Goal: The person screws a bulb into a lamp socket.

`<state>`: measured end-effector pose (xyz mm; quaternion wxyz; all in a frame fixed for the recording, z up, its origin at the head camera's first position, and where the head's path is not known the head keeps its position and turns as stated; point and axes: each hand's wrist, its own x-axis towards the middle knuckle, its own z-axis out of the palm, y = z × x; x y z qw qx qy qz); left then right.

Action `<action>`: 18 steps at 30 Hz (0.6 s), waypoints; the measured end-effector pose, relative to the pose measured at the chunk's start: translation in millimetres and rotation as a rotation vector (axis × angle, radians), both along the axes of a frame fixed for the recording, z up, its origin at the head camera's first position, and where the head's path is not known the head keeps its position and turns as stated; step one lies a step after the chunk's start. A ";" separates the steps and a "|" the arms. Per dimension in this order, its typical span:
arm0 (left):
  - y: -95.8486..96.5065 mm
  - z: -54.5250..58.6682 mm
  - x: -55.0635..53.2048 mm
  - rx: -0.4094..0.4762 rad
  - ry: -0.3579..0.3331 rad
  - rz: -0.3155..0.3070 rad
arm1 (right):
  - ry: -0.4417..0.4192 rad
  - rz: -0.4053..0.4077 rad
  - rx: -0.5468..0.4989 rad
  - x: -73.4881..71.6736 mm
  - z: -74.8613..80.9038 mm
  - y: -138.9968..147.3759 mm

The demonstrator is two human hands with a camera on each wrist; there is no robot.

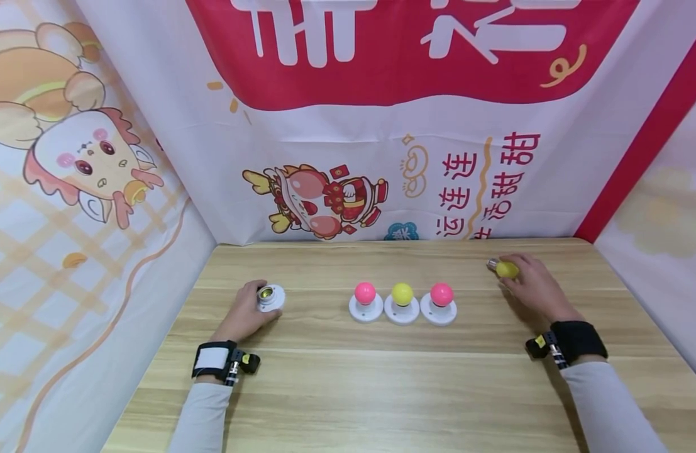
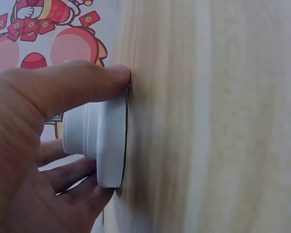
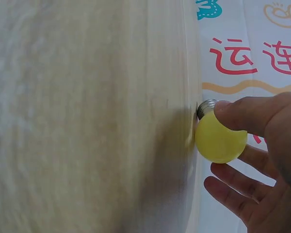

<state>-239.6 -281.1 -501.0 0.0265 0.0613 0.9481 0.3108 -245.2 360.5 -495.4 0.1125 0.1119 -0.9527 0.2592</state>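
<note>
Left hand (image 1: 248,313): thumb and fingers grip the bulbless lamp holder (image 1: 276,300), socket (image 1: 265,294) facing up — left side of the table (image 1: 353,396).
Right hand (image 1: 535,284): pinches the loose yellow bulb (image 1: 507,270), screw cap (image 1: 491,264) pointing left; table contact hard to tell.
Centre row: three seated bulbs (image 1: 402,294) in white holders (image 1: 402,318).
Step in hand: apparently securing both parts.
Next move: probably calls for steady grips — cap aligned over socket.

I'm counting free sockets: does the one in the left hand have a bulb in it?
No, the head view shows the left hand gripping a white socket whose mouth is bare.
</note>
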 end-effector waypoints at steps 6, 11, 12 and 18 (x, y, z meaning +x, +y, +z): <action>-1.8 -1.1 -0.7 0.013 0.000 0.007 | -0.081 -0.045 0.003 0.4 -1.2 -0.1; -1.6 -0.9 -0.3 0.011 -0.012 0.022 | -0.134 -0.067 0.011 0.3 -0.2 -0.8; -1.2 -1.0 -0.3 0.008 -0.013 0.024 | -0.137 -0.066 0.014 0.2 -0.1 -0.7; 0.1 -0.8 -0.4 0.007 -0.019 0.038 | -0.137 -0.067 0.019 0.6 0.3 -0.5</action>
